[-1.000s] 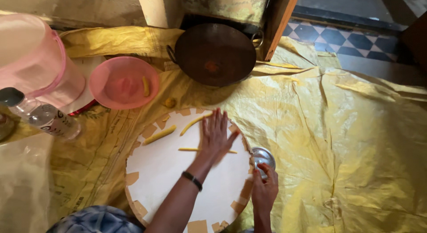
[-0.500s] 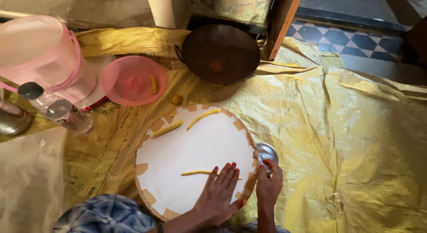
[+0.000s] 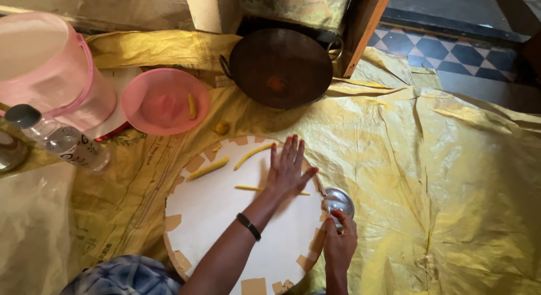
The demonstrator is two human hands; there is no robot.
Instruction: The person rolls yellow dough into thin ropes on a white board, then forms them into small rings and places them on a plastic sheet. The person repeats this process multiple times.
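My left hand (image 3: 287, 171), with a black band at the wrist, lies flat and fingers spread on a thin yellow dough strand (image 3: 248, 188). The strand rests on a round white board (image 3: 225, 233) with tan patches along its rim. Two thicker yellow dough rolls (image 3: 208, 168) (image 3: 252, 154) lie at the board's far side. My right hand (image 3: 340, 244) grips the near edge of a small steel bowl (image 3: 339, 199) beside the board's right rim.
A yellow tarp (image 3: 451, 176) covers the floor. Behind the board are a pink plate (image 3: 160, 103) holding one dough roll (image 3: 192, 106), a small dough lump (image 3: 221, 127), a dark wok (image 3: 280, 67), a pink jug (image 3: 45, 69) and a clear bottle (image 3: 65, 143).
My left hand slid back toward me over the strand, then pushed forward across the board again. The right hand has stayed at the steel bowl.
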